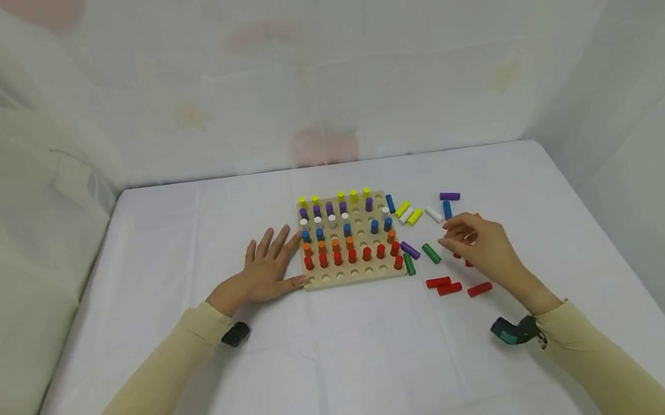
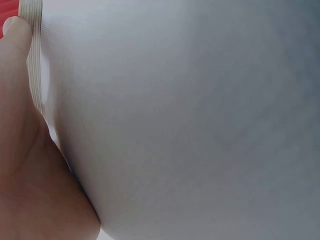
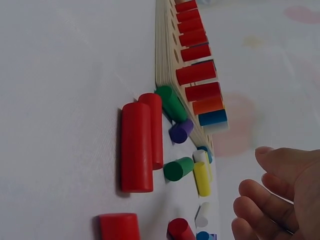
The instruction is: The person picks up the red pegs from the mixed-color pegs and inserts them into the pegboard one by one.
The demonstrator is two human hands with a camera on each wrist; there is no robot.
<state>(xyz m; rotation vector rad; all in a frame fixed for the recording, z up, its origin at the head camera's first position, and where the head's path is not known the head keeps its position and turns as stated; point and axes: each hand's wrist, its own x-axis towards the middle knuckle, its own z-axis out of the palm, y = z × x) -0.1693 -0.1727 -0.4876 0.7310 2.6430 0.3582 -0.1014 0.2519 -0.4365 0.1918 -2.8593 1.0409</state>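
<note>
A wooden pegboard [image 1: 337, 281] lies on the table, holding rows of yellow, purple, white, blue, orange and red pegs. My left hand [image 1: 267, 271] rests with fingers spread on the cloth, its thumb and a fingertip touching the board's left edge. In the left wrist view, its thumb [image 2: 15, 45] lies against the board's side. Over the loose pegs right of the board hovers my right hand [image 1: 482, 246], fingers loosely bent. The right wrist view shows that hand [image 3: 280, 195] with thumb and fingers apart and no peg between them. Under it, some pegs are partly hidden.
Red pegs [image 1: 438, 283] lie loose in front of the right hand. Green pegs [image 1: 431, 254] and a purple peg [image 1: 410, 250] are near the board's right side. Farther back are yellow pegs [image 1: 415, 217], a white peg [image 1: 433, 214] and another purple peg [image 1: 450, 196]. Patterned cloth hangs around the table.
</note>
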